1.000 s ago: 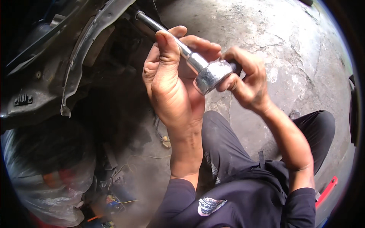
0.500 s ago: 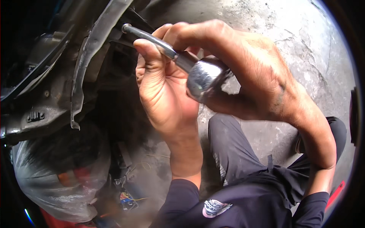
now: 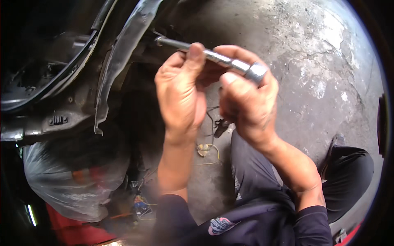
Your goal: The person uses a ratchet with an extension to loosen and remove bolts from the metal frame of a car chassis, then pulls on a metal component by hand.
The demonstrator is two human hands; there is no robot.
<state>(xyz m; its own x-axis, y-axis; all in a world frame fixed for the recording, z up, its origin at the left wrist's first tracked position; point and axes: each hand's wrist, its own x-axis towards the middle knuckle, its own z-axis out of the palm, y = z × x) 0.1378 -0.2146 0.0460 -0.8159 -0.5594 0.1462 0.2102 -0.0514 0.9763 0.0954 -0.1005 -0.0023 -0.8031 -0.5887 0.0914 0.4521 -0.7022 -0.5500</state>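
A chrome socket extension bar slants down to the right in front of me, with a wider cylindrical piece like a socket at its right end. My left hand pinches the bar between thumb and fingers near its middle. Around the thick end, my right hand is closed, thumb below and fingers behind. The bar's narrow tip lies close to a bent grey metal strip of a vehicle body. I cannot tell whether the tip touches anything there.
Dark vehicle bodywork fills the left side. Below it sits a clear plastic bag beside a red object. A thin cable and a dark tool-like object lie on the concrete floor, near my legs.
My right hand has turned and drawn in lower and closer to my left. The bar's thick end has swung up and to the right. The view has shifted slightly.
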